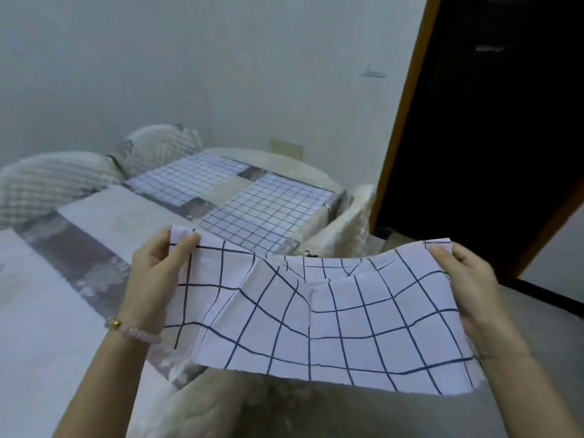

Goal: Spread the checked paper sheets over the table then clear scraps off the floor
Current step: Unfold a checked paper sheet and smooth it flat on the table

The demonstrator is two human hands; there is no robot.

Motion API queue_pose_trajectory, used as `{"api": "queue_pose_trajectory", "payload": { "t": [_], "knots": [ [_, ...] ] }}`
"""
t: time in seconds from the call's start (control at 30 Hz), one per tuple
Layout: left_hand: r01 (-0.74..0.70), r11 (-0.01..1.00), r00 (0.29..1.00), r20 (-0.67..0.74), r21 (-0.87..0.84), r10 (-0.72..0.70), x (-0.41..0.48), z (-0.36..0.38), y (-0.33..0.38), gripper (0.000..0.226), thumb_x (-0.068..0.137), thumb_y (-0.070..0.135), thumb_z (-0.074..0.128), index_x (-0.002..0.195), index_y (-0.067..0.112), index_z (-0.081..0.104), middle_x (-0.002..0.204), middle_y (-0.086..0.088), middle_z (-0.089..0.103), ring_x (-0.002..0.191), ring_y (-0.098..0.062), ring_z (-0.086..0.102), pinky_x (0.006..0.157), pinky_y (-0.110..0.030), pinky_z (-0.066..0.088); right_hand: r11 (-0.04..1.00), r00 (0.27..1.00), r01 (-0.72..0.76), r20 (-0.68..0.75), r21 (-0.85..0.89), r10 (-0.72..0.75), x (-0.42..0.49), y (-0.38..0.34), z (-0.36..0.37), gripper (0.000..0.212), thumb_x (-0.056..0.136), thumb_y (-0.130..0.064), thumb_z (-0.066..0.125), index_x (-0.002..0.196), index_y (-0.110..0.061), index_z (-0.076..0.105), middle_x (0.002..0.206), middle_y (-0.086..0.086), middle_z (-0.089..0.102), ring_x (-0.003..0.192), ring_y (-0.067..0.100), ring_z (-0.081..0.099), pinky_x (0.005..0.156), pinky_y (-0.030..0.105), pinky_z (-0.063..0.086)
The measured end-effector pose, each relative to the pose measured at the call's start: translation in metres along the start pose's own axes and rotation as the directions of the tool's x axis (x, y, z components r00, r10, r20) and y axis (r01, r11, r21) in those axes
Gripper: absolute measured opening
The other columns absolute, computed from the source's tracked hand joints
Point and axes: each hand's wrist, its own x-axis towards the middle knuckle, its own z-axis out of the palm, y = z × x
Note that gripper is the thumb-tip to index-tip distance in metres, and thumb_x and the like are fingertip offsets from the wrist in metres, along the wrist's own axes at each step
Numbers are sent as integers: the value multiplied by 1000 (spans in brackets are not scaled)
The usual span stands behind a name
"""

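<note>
I hold a white checked sheet with dark grid lines stretched in the air between both hands, sagging and creased in its middle. My left hand pinches its upper left corner; my right hand grips its right edge. Two more checked sheets lie flat on the far end of the table: one at the back, one nearer, by the table's right edge. The held sheet hangs over the table's right side and a chair below it. The floor beneath is mostly hidden.
Cushioned chairs stand around the table: two striped ones at the far left, a pale fluffy one at the right, another just below my hands. A dark doorway with an orange frame opens at the right. A grey wall is behind.
</note>
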Motion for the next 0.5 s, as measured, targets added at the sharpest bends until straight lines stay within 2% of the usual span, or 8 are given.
{"api": "queue_pose_trajectory", "payload": {
  "t": [0.1,0.17,0.23,0.3,0.37,0.43,0.5],
  "knots": [
    [82,996,986,-150,25,-78,4,-27,-16,16,91,18,56,93,4,64,82,-3,62,78,-15,56,67,-26,46,999,985,-26,171,30,21,41,11,47,12,86,-25,63,86,-16,72,78,-2,74,77,15,68,70,28,55],
    [140,990,960,-250,33,-127,5,-45,-32,17,90,17,56,97,5,65,87,-3,64,82,-15,57,67,-23,47,995,963,-89,260,47,73,65,25,80,13,87,-21,62,91,-14,73,85,3,76,83,20,70,76,34,53],
    [190,982,928,-329,21,-173,6,-63,-49,12,90,16,57,91,8,65,85,0,64,82,-13,57,61,-16,48,989,932,-143,340,38,122,84,39,112,12,88,-17,61,88,-14,73,87,4,76,86,22,69,80,35,53],
    [240,971,900,-379,12,-218,8,-78,-68,16,90,15,56,75,14,61,69,10,64,68,-5,58,52,-10,46,985,897,-170,414,5,153,99,52,145,13,88,-14,60,83,-12,72,82,1,76,84,17,69,76,27,55],
    [294,956,867,-425,15,-260,9,-93,-87,24,90,13,56,66,16,57,54,16,62,54,4,56,47,-7,43,983,863,-181,476,-30,173,113,64,178,14,89,-11,58,80,-12,68,72,-3,75,74,9,69,62,17,55],
    [356,934,837,-449,14,-312,10,-107,-103,20,90,15,56,72,7,59,63,11,65,60,-3,60,54,-16,48,979,830,-191,519,-75,202,123,75,211,13,89,-13,58,79,-11,67,71,-2,73,69,10,69,58,19,54],
    [406,914,801,-477,-11,-362,13,-123,-119,25,89,21,57,85,-3,58,79,-6,65,74,-18,59,63,-29,47,972,799,-191,555,-134,233,134,87,244,13,88,-17,60,80,-11,67,74,1,72,72,17,67,63,25,53]
  ]
}}
